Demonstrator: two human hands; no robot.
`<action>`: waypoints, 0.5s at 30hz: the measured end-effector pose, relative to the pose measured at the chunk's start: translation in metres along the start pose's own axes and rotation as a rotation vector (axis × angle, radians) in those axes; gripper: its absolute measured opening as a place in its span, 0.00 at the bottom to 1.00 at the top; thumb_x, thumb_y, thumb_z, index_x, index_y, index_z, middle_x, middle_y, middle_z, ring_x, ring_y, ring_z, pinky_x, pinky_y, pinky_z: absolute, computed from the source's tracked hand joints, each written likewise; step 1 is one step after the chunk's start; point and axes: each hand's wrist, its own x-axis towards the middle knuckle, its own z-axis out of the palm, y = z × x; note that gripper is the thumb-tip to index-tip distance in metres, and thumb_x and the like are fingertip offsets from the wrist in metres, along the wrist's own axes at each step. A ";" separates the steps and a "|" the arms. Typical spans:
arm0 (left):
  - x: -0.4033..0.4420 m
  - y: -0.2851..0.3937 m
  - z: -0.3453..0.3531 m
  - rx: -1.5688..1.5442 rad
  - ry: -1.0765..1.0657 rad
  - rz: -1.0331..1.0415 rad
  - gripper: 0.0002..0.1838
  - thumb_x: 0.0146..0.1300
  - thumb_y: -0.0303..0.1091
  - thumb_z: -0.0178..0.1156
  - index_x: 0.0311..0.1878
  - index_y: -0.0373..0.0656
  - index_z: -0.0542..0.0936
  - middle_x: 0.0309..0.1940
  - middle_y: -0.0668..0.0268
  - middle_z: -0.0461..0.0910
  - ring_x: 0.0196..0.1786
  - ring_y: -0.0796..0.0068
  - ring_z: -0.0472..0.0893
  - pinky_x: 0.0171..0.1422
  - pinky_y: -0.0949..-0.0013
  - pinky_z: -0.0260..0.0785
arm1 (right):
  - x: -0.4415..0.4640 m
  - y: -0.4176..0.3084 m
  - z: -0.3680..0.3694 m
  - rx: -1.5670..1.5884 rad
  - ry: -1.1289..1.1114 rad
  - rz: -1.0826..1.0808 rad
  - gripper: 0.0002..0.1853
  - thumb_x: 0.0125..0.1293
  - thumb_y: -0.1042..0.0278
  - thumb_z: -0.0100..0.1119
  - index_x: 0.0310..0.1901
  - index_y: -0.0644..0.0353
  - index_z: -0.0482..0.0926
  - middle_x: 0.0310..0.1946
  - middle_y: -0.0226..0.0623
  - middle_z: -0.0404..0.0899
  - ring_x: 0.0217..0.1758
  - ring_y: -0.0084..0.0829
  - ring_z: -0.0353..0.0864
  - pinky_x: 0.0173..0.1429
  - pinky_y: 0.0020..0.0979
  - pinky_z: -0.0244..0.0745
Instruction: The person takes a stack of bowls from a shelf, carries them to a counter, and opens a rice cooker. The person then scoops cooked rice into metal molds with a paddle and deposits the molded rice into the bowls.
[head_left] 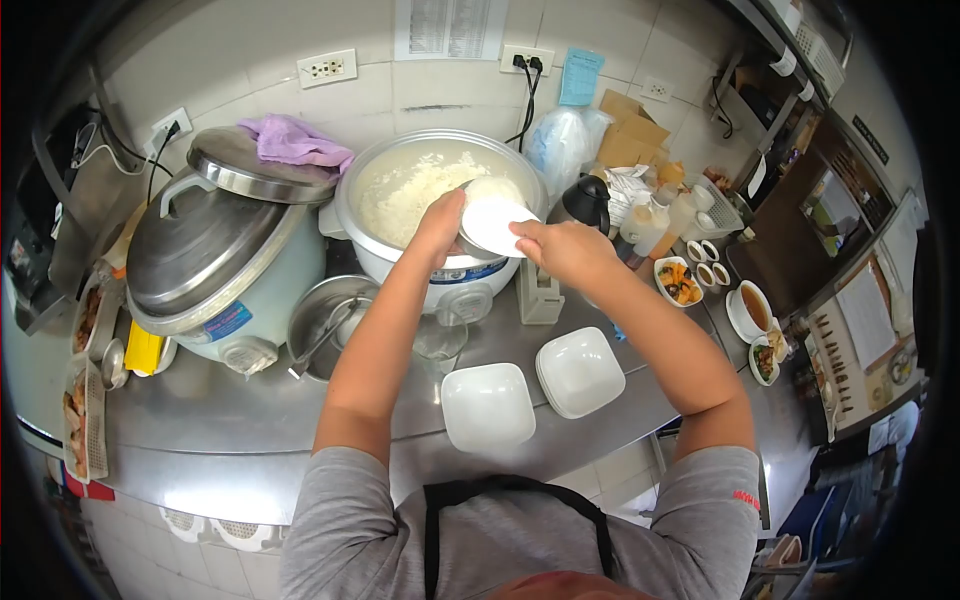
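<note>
Over the open rice cooker (343, 215), my right hand (570, 250) pinches the edge of a white saucer-like disc (493, 226). My left hand (440, 225) is closed on a small round bowl just behind the disc, with a rounded mound of rice (495, 189) in it. Most of this bowl is hidden by the disc and my fingers. White cooked rice (415, 195) lies inside the cooker below my hands. Nearer to me on the steel counter are a square white bowl (488, 407) and a stack of square white bowls (582, 370).
A lidded rice cooker (220, 260) stands left, with a purple cloth (295, 142) on a lid. A metal pot (315, 315) with utensils and a clear container (440, 338) are in front. Bottles (650, 225), sauce dishes (708, 262) and a soup bowl (750, 312) sit right.
</note>
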 end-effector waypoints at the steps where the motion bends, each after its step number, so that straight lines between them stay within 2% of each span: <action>1: 0.000 -0.002 -0.001 0.002 0.013 0.000 0.22 0.63 0.45 0.35 0.53 0.40 0.64 0.45 0.58 0.71 0.44 0.67 0.75 0.40 0.62 0.73 | 0.002 -0.002 0.002 0.034 -0.007 0.006 0.15 0.61 0.55 0.44 0.49 0.42 0.73 0.34 0.41 0.78 0.39 0.37 0.77 0.42 0.37 0.71; 6: 0.001 -0.004 -0.003 -0.017 -0.008 0.005 0.23 0.62 0.45 0.37 0.56 0.43 0.65 0.47 0.58 0.69 0.46 0.66 0.72 0.41 0.60 0.70 | 0.017 0.011 0.030 0.330 0.045 -0.057 0.16 0.61 0.55 0.46 0.49 0.48 0.73 0.35 0.43 0.78 0.36 0.39 0.78 0.41 0.35 0.71; 9: 0.003 -0.007 -0.002 0.003 0.039 0.042 0.24 0.62 0.44 0.37 0.57 0.42 0.63 0.47 0.57 0.70 0.46 0.66 0.72 0.41 0.60 0.69 | 0.014 0.028 0.020 0.591 -0.093 -0.078 0.18 0.61 0.53 0.48 0.49 0.53 0.73 0.29 0.39 0.78 0.28 0.32 0.77 0.33 0.32 0.72; 11: 0.000 -0.003 0.000 -0.002 0.044 0.037 0.23 0.63 0.43 0.36 0.57 0.41 0.64 0.47 0.57 0.70 0.47 0.67 0.72 0.41 0.61 0.69 | 0.005 0.035 0.002 0.804 -0.062 0.055 0.23 0.60 0.47 0.47 0.48 0.57 0.72 0.18 0.31 0.70 0.16 0.22 0.67 0.19 0.25 0.63; 13: -0.003 -0.002 0.002 0.003 0.058 0.051 0.23 0.63 0.42 0.36 0.56 0.41 0.64 0.47 0.57 0.71 0.46 0.68 0.72 0.42 0.63 0.69 | 0.003 0.045 -0.004 0.969 -0.126 0.226 0.25 0.59 0.44 0.47 0.46 0.60 0.72 0.16 0.28 0.65 0.14 0.19 0.61 0.15 0.23 0.58; 14: -0.004 -0.003 0.003 0.013 0.065 0.067 0.22 0.63 0.42 0.36 0.56 0.40 0.65 0.46 0.57 0.71 0.46 0.68 0.72 0.43 0.64 0.69 | 0.005 0.043 -0.003 0.981 -0.168 0.255 0.25 0.59 0.44 0.48 0.47 0.58 0.72 0.14 0.25 0.59 0.13 0.18 0.59 0.14 0.21 0.54; 15: -0.004 -0.004 0.004 0.023 0.071 0.083 0.22 0.63 0.42 0.36 0.56 0.39 0.65 0.46 0.57 0.71 0.46 0.68 0.72 0.43 0.65 0.68 | 0.007 0.039 0.001 0.960 -0.173 0.253 0.25 0.59 0.45 0.48 0.47 0.59 0.72 0.15 0.26 0.61 0.13 0.18 0.59 0.15 0.22 0.56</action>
